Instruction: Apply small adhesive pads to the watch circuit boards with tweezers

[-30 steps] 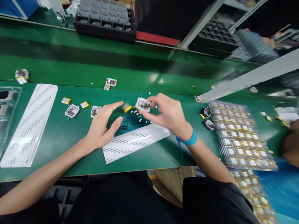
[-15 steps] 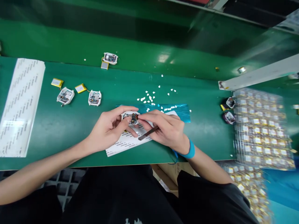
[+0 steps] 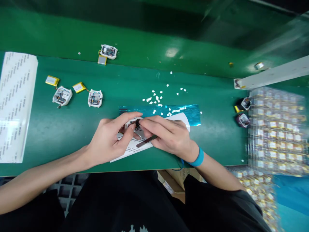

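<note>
My left hand (image 3: 109, 138) is closed around a small white device housing (image 3: 130, 121) with electronics inside, held tilted above a printed white sheet (image 3: 124, 154). The thumb lies along the near edge of the housing. My right hand (image 3: 170, 133) has its fingertips pinched at the right side of the same housing. A pair of dark tweezers (image 3: 145, 141) is tucked in that hand and points down to the left. What the right fingertips touch inside the housing is hidden.
Left of my hands lie open white housings (image 3: 95, 98) with wired yellow batteries (image 3: 79, 87); another housing (image 3: 109, 51) sits farther back. White stickers (image 3: 157, 98) scatter around a blue film strip (image 3: 194, 117). Clear trays (image 3: 277, 132) stand right, beside dark housings (image 3: 242, 120).
The housing has tilted between my fingers and shows less of its inside. The tweezers have shifted slightly left with my right hand. The whole view has moved a little.
</note>
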Available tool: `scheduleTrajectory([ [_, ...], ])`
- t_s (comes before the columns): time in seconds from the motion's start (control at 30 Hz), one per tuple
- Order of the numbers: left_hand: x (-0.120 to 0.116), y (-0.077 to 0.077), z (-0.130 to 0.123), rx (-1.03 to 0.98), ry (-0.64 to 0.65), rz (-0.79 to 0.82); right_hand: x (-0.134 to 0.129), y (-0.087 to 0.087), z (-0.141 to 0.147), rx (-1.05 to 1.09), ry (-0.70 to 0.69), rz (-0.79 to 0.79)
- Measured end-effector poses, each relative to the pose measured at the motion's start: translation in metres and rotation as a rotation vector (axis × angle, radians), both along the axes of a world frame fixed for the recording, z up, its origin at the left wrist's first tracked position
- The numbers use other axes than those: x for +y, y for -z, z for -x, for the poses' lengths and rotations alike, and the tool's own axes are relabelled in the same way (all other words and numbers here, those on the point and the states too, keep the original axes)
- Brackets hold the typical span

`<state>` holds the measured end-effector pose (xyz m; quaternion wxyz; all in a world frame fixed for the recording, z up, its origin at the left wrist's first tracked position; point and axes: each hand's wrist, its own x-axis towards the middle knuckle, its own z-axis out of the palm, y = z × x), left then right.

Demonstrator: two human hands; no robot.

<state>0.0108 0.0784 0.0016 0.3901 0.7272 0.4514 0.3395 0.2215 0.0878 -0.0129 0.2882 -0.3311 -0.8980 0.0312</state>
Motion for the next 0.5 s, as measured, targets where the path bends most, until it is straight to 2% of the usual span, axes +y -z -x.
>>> scheduleTrajectory([
  [0.1, -0.0008, 0.0012, 0.0007, 0.012, 0.0, -0.034, -0.0001, -0.0015, 0.0008, 0.002, -0.005, 0.014],
  [0.2, -0.0015, -0.0001, 0.001, -0.061, 0.005, 0.039, -0.0009, -0.0005, 0.0022, 0.104, 0.021, 0.028],
  [0.5, -0.0047, -0.0012, -0.0006, -0.142, -0.027, 0.111, -0.0037, 0.0015, 0.0003, 0.027, -0.023, -0.155],
])
